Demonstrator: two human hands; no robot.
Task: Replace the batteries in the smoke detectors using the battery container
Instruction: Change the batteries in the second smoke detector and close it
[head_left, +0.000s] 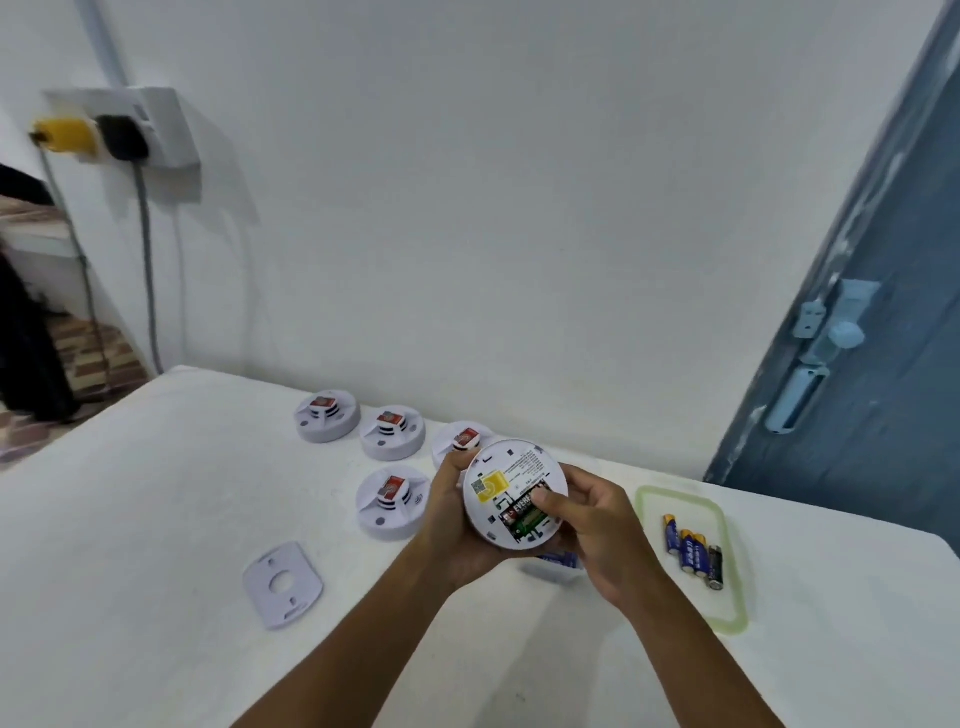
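Note:
I hold a round white smoke detector (511, 467) above the table, its back turned up toward me. My left hand (447, 525) grips it from the left and below. My right hand (597, 525) grips its right side, thumb pressing on the batteries (522, 512) in the open compartment. Several more white detectors lie face down on the table: one (327, 415) at far left, one (392, 432) beside it, one (462, 441) partly hidden behind the held unit, one (392, 501) nearer. Loose batteries (693, 551) lie on a clear green-rimmed container lid (727, 613) to the right.
A white mounting plate (283, 584) lies on the table at front left. A clear container (556, 564) with blue batteries shows under my right hand. The wall stands right behind the table, with a socket box (156, 124) and hanging cables at left. A blue door (857, 364) is at right.

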